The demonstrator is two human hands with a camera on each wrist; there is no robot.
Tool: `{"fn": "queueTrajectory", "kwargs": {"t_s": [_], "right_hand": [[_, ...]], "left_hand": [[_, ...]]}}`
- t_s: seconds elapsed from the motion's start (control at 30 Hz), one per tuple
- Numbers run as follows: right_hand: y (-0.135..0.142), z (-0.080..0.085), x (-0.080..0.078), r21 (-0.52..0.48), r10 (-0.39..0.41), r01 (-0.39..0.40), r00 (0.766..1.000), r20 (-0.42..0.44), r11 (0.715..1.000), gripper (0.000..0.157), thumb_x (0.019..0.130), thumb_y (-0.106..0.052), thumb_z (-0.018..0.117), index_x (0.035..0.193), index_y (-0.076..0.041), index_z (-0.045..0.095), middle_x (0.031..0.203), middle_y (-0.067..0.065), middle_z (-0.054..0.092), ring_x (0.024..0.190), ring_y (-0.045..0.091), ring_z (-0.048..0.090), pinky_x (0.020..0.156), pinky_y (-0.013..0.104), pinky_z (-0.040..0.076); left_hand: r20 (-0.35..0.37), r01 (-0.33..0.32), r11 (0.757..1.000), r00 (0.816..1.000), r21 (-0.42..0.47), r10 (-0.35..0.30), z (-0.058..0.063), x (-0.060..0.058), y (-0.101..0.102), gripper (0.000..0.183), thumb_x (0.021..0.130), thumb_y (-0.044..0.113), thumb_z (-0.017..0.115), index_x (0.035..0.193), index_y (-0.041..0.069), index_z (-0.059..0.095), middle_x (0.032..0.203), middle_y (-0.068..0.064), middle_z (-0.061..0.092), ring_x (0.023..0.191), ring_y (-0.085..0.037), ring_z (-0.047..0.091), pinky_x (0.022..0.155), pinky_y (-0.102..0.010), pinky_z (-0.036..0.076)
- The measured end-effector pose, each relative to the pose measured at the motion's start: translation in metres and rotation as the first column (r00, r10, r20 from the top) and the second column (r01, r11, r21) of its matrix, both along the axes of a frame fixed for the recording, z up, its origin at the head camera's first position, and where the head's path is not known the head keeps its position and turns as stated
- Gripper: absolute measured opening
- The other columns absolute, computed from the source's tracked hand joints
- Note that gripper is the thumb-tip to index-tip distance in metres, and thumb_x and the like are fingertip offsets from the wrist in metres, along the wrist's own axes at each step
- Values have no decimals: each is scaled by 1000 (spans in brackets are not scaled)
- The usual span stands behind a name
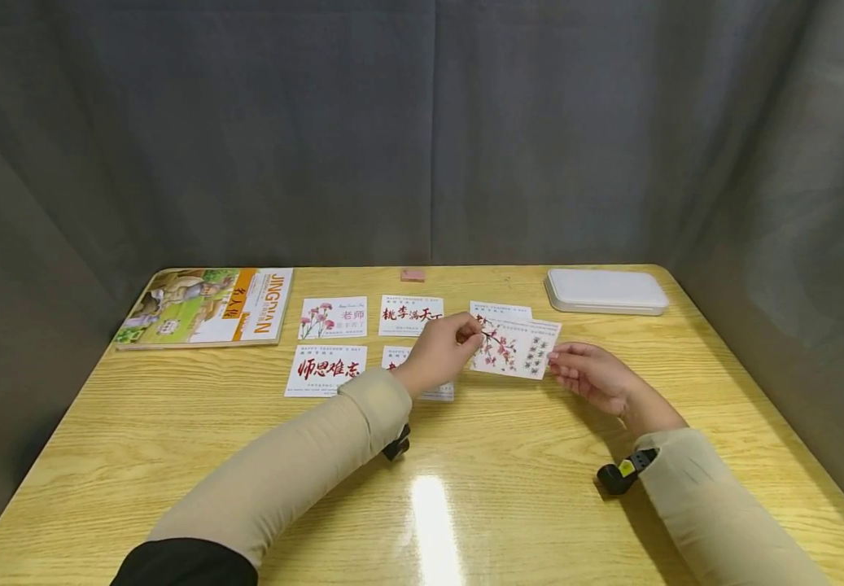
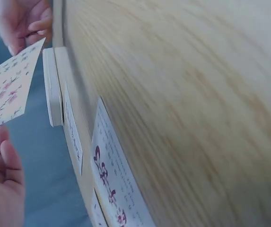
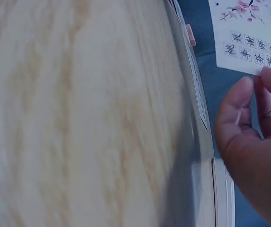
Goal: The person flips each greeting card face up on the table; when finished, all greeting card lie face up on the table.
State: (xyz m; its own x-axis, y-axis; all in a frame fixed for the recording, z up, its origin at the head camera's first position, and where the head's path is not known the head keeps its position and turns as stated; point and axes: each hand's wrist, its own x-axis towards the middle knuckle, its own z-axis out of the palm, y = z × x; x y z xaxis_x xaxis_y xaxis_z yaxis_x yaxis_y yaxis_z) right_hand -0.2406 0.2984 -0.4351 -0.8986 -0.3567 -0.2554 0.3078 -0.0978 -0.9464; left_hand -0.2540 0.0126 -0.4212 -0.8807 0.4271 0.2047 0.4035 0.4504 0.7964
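Observation:
Between both hands, raised above the table, is a greeting card point(image 1: 513, 348) printed with pink blossoms and dark Chinese characters. My left hand point(image 1: 442, 350) pinches its left edge, while my right hand point(image 1: 597, 378) pinches the right edge between thumb and fingers. Behind the raised card lies another card point(image 1: 498, 309), partly covered by it. Below my left hand a card with red writing point(image 1: 438, 392) is mostly hidden. Farther left lie a flower card point(image 1: 334, 317), a card with red characters point(image 1: 326, 370) and, at the back, one more red-lettered card point(image 1: 411, 313).
A colourful book point(image 1: 205, 305) lies at the table's back left. A white case point(image 1: 606, 290) sits at the back right. Near the rear edge is a small pink block point(image 1: 413, 276). Grey curtains point(image 1: 422, 138) hang behind the wooden table point(image 1: 524, 488).

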Motion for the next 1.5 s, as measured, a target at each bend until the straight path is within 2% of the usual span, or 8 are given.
{"fn": "queueTrajectory", "kwargs": {"t_s": [0.3, 0.53, 0.7, 0.93, 1.07, 1.2, 1.4, 1.5], "right_hand": [[-4, -3, -1, 44, 57, -54, 996, -72, 998, 24, 107, 2, 47, 99, -11, 65, 93, 0, 66, 83, 9, 66, 78, 22, 57], [-12, -1, -2, 152, 190, -171, 975, -118, 974, 23, 104, 3, 48, 101, -8, 68, 96, 1, 67, 86, 9, 65, 77, 21, 55], [-18, 1, -3, 182, 234, -211, 965, -117, 960, 24, 104, 3, 47, 103, -7, 68, 97, 2, 69, 87, 9, 66, 78, 22, 56], [-22, 0, -3, 111, 129, -119, 987, -95, 987, 15, 109, -9, 48, 110, -7, 63, 95, -1, 68, 83, 8, 64, 77, 22, 55], [-20, -2, -3, 14, 76, -75, 994, -73, 997, 14, 110, -9, 45, 110, -9, 59, 96, 0, 68, 88, 10, 68, 81, 24, 57], [-19, -5, -3, -51, 77, -81, 994, -82, 995, 22, 109, 0, 43, 103, -10, 62, 99, 3, 70, 93, 12, 71, 83, 25, 58], [-24, -7, -5, -130, 14, -23, 997, -70, 991, 23, 108, 2, 45, 100, -8, 63, 100, 4, 69, 95, 13, 71, 87, 25, 58], [-26, -5, -4, -140, -72, 64, 996, -56, 988, 19, 108, 1, 46, 100, -7, 62, 97, 4, 67, 93, 14, 72, 86, 26, 58]], "left_hand": [[274, -21, 985, 961, 174, -28, -3, -4, -5, 26, 105, 12, 59, 129, 3, 61, 95, -8, 65, 74, -27, 62, 51, -27, 42], [282, 103, 992, 952, 73, -120, -5, -5, 1, 22, 104, 17, 63, 119, 4, 71, 95, -4, 65, 77, -11, 55, 71, -29, 50], [301, 121, 992, 945, 37, -126, -5, -5, 5, 16, 103, 13, 64, 111, 3, 74, 96, -3, 65, 82, -12, 54, 71, -24, 47], [416, -12, 975, 905, 221, -83, -6, -7, 2, 8, 104, 5, 61, 105, -1, 66, 89, -5, 61, 75, -15, 57, 71, -32, 55], [497, -184, 891, 866, 416, -54, -5, -10, 0, 4, 104, 0, 58, 100, -3, 57, 86, -9, 63, 76, -17, 63, 80, -37, 59], [530, -270, 828, 847, 492, -39, -4, -12, -1, 9, 104, -2, 57, 96, 1, 54, 91, -21, 68, 78, -20, 68, 86, -38, 60], [551, -270, 826, 832, 495, -59, -6, -8, 3, 2, 103, -4, 56, 105, -4, 56, 90, -17, 67, 78, -17, 69, 84, -32, 60], [555, -247, 835, 828, 492, -82, -9, -6, 9, 16, 103, -5, 55, 118, -8, 58, 92, -15, 67, 79, -14, 69, 80, -27, 60]]}}
